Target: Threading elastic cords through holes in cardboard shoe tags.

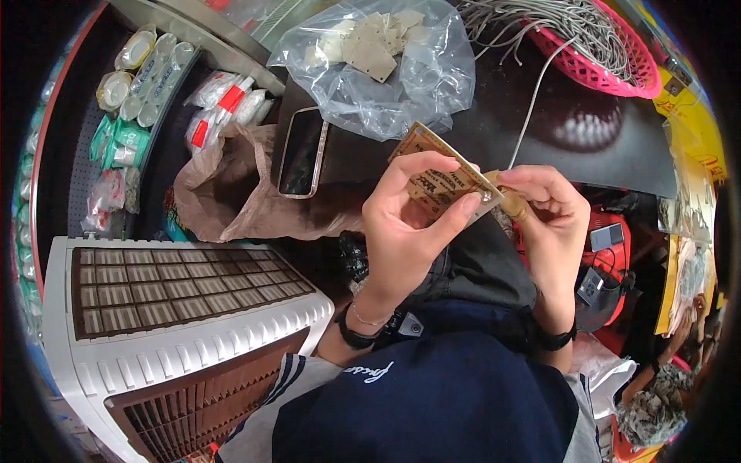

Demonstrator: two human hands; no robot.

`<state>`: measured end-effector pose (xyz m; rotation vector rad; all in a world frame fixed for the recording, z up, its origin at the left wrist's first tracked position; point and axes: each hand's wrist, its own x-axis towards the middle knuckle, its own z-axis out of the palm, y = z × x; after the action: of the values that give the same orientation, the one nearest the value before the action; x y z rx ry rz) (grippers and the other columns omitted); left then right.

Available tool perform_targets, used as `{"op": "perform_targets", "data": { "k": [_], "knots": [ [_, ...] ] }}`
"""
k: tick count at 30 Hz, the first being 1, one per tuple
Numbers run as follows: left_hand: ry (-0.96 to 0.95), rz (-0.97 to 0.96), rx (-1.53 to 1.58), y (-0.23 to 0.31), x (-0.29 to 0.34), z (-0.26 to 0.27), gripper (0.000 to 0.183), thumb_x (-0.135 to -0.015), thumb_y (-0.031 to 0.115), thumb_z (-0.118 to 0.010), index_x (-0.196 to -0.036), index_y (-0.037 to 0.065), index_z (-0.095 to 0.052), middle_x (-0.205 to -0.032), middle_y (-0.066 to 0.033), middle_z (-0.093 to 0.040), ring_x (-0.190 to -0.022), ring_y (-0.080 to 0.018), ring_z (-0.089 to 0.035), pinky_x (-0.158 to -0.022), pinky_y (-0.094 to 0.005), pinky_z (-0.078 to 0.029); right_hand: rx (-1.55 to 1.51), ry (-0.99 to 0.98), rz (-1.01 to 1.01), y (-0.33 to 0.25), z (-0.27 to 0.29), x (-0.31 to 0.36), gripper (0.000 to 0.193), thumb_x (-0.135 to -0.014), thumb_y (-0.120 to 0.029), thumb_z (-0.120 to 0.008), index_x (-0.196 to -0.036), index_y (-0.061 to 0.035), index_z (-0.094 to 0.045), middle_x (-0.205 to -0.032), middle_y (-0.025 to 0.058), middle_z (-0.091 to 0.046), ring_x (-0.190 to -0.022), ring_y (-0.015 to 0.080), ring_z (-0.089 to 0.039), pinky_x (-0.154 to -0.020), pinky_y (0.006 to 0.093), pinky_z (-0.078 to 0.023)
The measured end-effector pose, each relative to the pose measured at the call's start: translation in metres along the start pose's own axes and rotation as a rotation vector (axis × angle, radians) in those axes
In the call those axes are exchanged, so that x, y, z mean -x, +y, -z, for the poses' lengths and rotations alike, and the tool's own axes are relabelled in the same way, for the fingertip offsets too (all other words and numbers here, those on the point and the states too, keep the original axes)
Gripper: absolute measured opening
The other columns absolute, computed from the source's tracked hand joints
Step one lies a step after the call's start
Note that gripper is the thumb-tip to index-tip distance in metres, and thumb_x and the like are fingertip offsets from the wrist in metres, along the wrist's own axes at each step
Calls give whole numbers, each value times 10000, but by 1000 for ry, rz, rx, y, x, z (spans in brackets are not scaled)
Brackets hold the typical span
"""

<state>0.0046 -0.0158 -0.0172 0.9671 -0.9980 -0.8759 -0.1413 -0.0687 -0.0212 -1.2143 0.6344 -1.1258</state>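
Observation:
My left hand (413, 224) grips a small tan plaque (436, 181) with dark printing, thumb on its face and fingers along its edge. The plaque is tilted above my lap. At its right corner my right hand (540, 212) has its fingers pinched together. A thin grey cord (532, 108) runs from the pink basket (656, 77) down to those fingertips. Whether the cord passes through the plaque's corner cannot be made out. Behind my hands a clear plastic bag (432, 85) holds several pale square plates (370, 58).
A phone (301, 154) lies on a brown cloth bag (220, 193) on the dark table (494, 116). To my left stand a white air cooler (208, 347) and shelves with packaged goods (127, 143). At right are a red stool (617, 262) and another person's hand (679, 332).

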Motion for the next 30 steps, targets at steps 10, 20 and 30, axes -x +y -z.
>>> {"op": "perform_targets", "data": {
  "k": [10, 20, 30],
  "knots": [
    [72, -89, -220, 0, 7, -2, 327, -805, -95, -651, -1103, -18, -539, -1064, -117, -622, -962, -141, -613, -837, -267, -509, 423, -36, 352, 1, -7, -6, 198, -682, 69, -707, -850, -27, -668, -1016, 105, -593, -870, 204, -615, -750, 292, -494],
    [218, -287, -183, 2, -17, 26, 340, -843, -150, -547, -1148, -34, -451, -1084, -196, -590, -1032, -273, -623, -878, -327, -529, -197, -1353, 118, -26, 1, 4, 129, -916, -127, -584, -938, -12, -639, -980, 121, -609, -926, 280, -593, -805, 348, -455],
    [110, -256, -150, 21, 0, 27, 319, -830, -172, -534, -1104, -29, -453, -1048, -200, -599, -977, -315, -643, -867, -358, -542, 1146, -17, 565, -36, 51, -62, 527, -743, 35, -617, -1253, -38, -508, -1318, 151, -479, -1215, 338, -440, -1030, 409, -350]
  ]
}}
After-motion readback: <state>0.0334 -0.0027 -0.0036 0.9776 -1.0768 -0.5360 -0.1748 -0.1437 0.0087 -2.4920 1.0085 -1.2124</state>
